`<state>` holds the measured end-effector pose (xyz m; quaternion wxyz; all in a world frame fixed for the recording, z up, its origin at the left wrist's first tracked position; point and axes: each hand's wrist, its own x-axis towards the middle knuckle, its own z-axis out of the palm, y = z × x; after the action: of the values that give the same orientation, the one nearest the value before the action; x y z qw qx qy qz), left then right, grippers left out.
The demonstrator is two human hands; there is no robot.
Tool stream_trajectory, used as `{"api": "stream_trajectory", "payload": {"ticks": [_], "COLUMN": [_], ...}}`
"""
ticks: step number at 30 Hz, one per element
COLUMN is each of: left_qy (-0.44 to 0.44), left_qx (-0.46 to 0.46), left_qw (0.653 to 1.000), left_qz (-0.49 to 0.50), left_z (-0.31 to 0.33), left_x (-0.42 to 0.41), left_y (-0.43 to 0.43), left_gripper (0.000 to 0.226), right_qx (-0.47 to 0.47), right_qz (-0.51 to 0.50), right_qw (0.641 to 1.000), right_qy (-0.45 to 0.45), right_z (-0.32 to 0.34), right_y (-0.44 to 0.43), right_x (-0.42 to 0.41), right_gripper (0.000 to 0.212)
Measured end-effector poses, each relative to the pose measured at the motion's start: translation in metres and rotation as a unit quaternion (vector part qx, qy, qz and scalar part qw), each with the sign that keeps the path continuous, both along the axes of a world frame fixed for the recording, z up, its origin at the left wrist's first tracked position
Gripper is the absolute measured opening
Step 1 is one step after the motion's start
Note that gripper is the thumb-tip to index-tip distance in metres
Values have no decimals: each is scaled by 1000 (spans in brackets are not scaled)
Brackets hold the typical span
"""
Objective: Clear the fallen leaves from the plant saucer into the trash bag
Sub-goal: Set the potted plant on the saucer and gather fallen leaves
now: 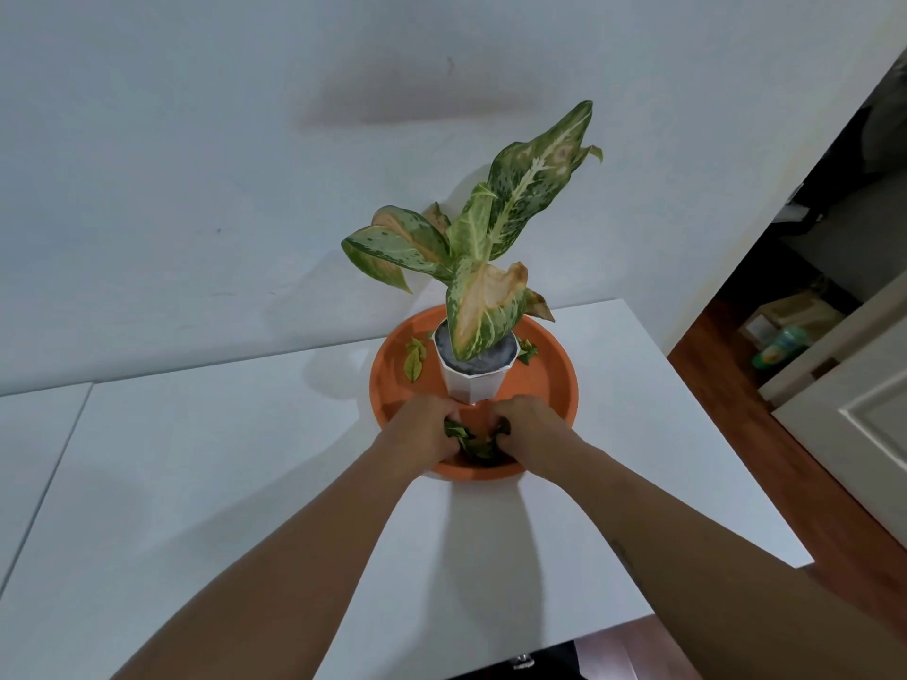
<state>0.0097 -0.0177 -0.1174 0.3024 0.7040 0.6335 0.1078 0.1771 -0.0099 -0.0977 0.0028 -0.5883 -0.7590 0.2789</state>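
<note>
Orange saucer (549,380), white pot (473,385) (speckled green leaves (520,188)).

The left forearm (314,537) and right forearm (633,503) stretch from the near edge and converge far ahead; left hand (426,431) and right hand (532,424), knuckles up and close together, curl their fingers around leaves (471,443)
</note>
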Motion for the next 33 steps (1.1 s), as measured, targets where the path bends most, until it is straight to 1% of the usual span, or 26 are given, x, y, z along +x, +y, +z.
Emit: {"api": "stream_trajectory", "payload": {"ticks": [3,7,11,14,16,19,20,22,26,30,33], "left_qy": [-54,-114,-161,-202,-243,-293,-303,-322,-370,-422,-464], "left_qx": [0,37,31,30,25,14,9,5,17,23,20], "left_qw": [997,988,978,963,944,911,903,885,839,792,754], "left_qz": [51,98,126,174,222,289,306,337,399,440,465], "left_z": [2,13,26,34,36,34,33,29,29,27,25], "left_x": [-2,-9,-9,-1,5,15,18,23,35,44,51], "left_y": [-2,-5,-10,-13,-16,-22,-23,-26,-31,-37,-41], "left_gripper": [10,6,4,3,4,5,6,7,8,6,9], "right_qx": [-9,-10,-47,-93,-130,-221,-239,-255,-276,-317,-339], "right_qz": [-78,-169,-213,-236,-245,-265,-269,-267,-268,-284,-279], "right_qw": [996,973,947,918,893,816,797,783,765,722,707], "right_qy": [53,156,235,304,355,464,485,501,517,545,554], "right_z": [-2,0,9,14,15,17,17,18,17,15,18], "right_y": [4,6,12,15,17,15,15,14,23,30,31], "right_x": [1,8,16,23,28,35,38,45,54,55,58], "right_gripper": [18,13,9,8,8,11,10,6,7,8,9]}}
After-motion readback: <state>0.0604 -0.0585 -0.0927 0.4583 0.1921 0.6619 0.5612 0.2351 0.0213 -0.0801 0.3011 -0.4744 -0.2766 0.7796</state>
